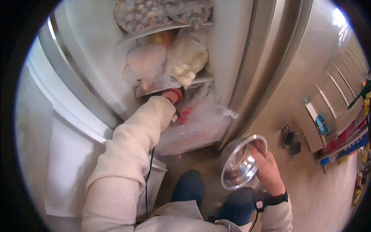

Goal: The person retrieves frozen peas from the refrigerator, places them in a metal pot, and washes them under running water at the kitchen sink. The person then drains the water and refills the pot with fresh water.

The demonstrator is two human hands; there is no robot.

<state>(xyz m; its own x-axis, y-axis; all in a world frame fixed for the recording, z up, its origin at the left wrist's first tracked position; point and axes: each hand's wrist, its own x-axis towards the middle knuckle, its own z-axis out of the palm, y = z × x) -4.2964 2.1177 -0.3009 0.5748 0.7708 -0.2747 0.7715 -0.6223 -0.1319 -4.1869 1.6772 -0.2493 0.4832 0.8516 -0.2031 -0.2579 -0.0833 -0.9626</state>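
Observation:
My left hand [172,95] reaches into an open upright freezer, under the middle shelf; its fingers are hidden, and only the wrist with a red bracelet and a black strap shows. Beside it lies a large translucent plastic bag [200,124] with red contents, spilling over the freezer's lower edge. In my right hand [268,171] is a shiny metal bowl [242,165], tilted on its side, with the thumb inside the rim. Above the left hand, a plastic bag of pale pieces [187,58] and a bag with something pinkish [147,61] sit on the shelf [203,80].
A bag of round frozen items [145,14] fills the upper shelf. The white freezer door [75,150] stands at the left, a metallic door panel [313,43] at the right. Dark shoes [290,140] lie on the floor near a rack with coloured things [345,139].

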